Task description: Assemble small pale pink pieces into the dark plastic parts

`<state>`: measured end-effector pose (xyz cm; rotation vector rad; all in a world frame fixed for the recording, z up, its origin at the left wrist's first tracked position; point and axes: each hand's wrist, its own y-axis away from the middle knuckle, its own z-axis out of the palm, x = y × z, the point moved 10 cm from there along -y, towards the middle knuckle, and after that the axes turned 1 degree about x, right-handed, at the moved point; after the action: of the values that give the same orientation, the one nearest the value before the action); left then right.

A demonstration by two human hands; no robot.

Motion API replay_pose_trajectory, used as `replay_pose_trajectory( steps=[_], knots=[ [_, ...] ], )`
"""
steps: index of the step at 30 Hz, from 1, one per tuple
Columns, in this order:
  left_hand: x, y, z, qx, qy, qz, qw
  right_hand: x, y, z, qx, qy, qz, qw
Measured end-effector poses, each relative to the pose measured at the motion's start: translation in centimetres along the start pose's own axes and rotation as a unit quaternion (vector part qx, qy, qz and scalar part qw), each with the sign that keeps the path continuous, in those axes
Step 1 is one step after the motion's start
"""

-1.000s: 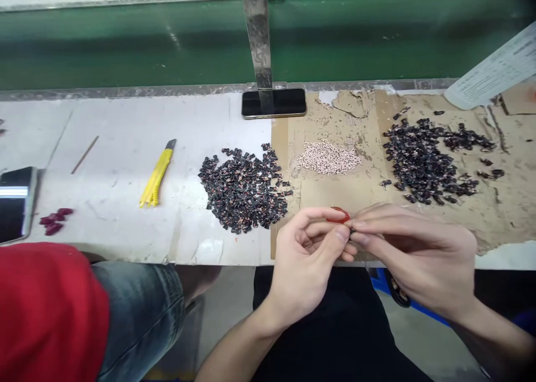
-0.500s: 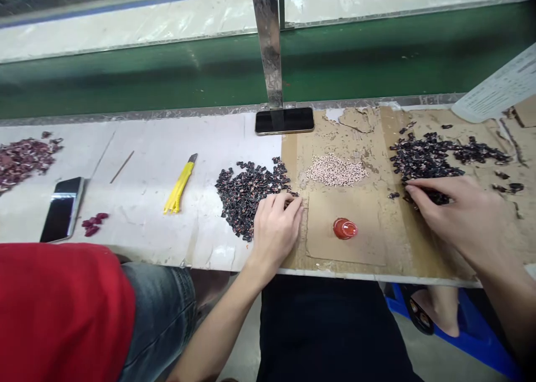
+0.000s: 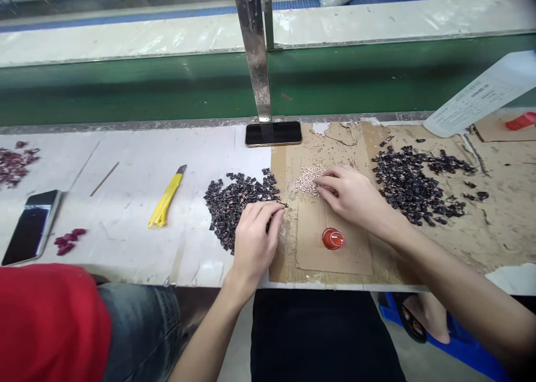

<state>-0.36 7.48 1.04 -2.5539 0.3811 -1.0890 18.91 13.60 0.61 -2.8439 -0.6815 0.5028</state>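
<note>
My left hand [image 3: 254, 237] rests palm down on the near edge of a pile of small black parts [image 3: 237, 200], fingers curled into it. My right hand [image 3: 352, 195] reaches across the cardboard to a small heap of pale tiny pieces [image 3: 307, 179], its fingertips pinching at the heap. What either hand holds is hidden. A small red round cap [image 3: 333, 239] lies on the cardboard sheet [image 3: 355, 253] between the hands. A second, larger pile of black parts [image 3: 412, 184] lies to the right.
A yellow utility knife [image 3: 165, 199] lies left of the piles. One phone [image 3: 273, 133] lies by a metal post [image 3: 253, 52], another phone [image 3: 29, 227] at far left near dark red pieces [image 3: 67, 241]. A person in red [image 3: 46, 320] sits at left. A green conveyor belt [image 3: 167, 86] runs behind.
My right hand moved left from the large black pile to the pale heap. My left hand stayed on the left black pile. A second ago both hands were pinched together in front of the red cap.
</note>
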Motion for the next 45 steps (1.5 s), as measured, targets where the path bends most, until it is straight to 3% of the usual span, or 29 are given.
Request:
replay_pose_trajectory(
  steps=[2,4,5,7,10,12,14,17,20,22,25,26,28,30,33,37,41,45],
  knots=[
    [-0.2,0.2,-0.8,0.022,0.031,-0.034,0.999,-0.3,-0.6,0.5,-0.014,0.002,-0.001,1.000],
    [-1.3,0.6,-1.2,0.037,0.111,-0.111,0.987,-0.3,-0.8,0.6,-0.017,0.000,0.001,1.000],
    [-2.0,1.0,-1.0,0.036,0.177,-0.164,0.970,-0.3,-0.8,0.5,-0.014,-0.003,0.003,1.000],
    [-3.3,2.0,0.1,0.031,0.329,-0.269,0.905,-0.3,-0.8,0.2,-0.003,-0.011,0.006,1.000],
    [-3.6,3.0,1.4,0.035,0.469,-0.354,0.808,-0.1,-0.6,-0.3,0.022,-0.032,0.011,0.999],
    [-3.5,3.3,1.7,0.047,0.504,-0.377,0.776,0.2,-0.6,-0.5,0.037,-0.051,0.014,0.998],
    [-3.3,3.2,1.7,0.055,0.517,-0.380,0.765,0.6,-0.5,-0.9,0.056,-0.073,0.018,0.996],
    [-2.7,2.7,1.3,0.071,0.503,-0.358,0.784,0.8,-0.2,-2.3,0.093,-0.106,0.026,0.990],
    [-0.9,1.7,0.2,0.087,0.435,-0.286,0.850,1.4,1.2,-4.2,0.146,-0.207,0.087,0.964],
    [1.8,0.6,-0.6,0.088,0.361,-0.181,0.911,2.2,2.8,-4.1,0.155,-0.374,0.171,0.899],
    [6.5,-0.3,-1.1,0.079,0.260,-0.007,0.962,1.0,4.7,-1.8,0.099,-0.600,0.248,0.755],
    [7.5,-0.4,-1.0,0.074,0.239,0.028,0.968,0.1,5.1,-1.3,0.082,-0.638,0.251,0.724],
    [8.4,-0.3,-0.7,0.065,0.210,0.061,0.974,-1.1,5.6,-0.9,0.071,-0.672,0.248,0.694],
    [8.5,-0.1,-0.6,0.065,0.177,0.072,0.979,-1.5,5.9,-1.0,0.091,-0.668,0.242,0.698],
    [8.4,0.1,-0.7,0.066,0.154,0.074,0.983,-1.1,6.7,-1.7,0.135,-0.604,0.246,0.746],
    [6.9,-0.3,-0.2,0.037,0.249,-0.027,0.967,-1.9,6.9,-3.1,0.141,-0.527,0.222,0.808],
    [5.1,0.3,2.2,-0.043,0.411,-0.197,0.889,-3.2,6.3,-4.7,0.139,-0.500,0.180,0.836],
    [4.7,1.2,3.5,-0.097,0.478,-0.279,0.827,-4.0,5.9,-5.0,0.111,-0.503,0.147,0.844]
  ],
)
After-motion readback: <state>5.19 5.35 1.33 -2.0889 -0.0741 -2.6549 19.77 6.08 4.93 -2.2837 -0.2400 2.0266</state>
